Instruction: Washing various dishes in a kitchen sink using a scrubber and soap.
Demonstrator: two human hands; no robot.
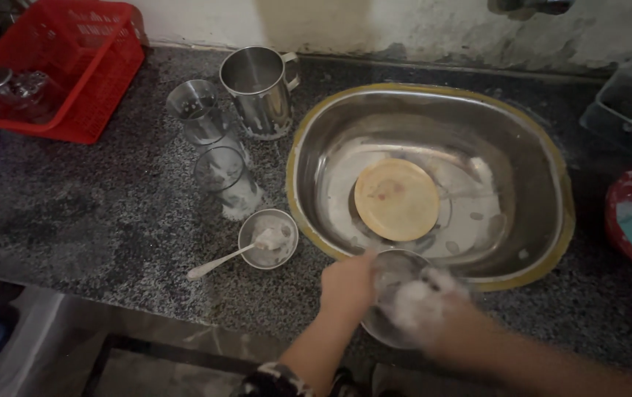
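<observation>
gripping a steel bowl (397,294), left hand (347,285) steadies its rim; sudsy right hand (428,303) scrubs inside, grip blurred; sink (544,147) holds a plate (396,199).

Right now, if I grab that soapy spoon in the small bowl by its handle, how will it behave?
The spoon looks slim, so probably light and stiff. Suds cover its head, so likely slippery. Its handle overhangs the small bowl; lifting it may tip or slide that light bowl on the counter.
</observation>
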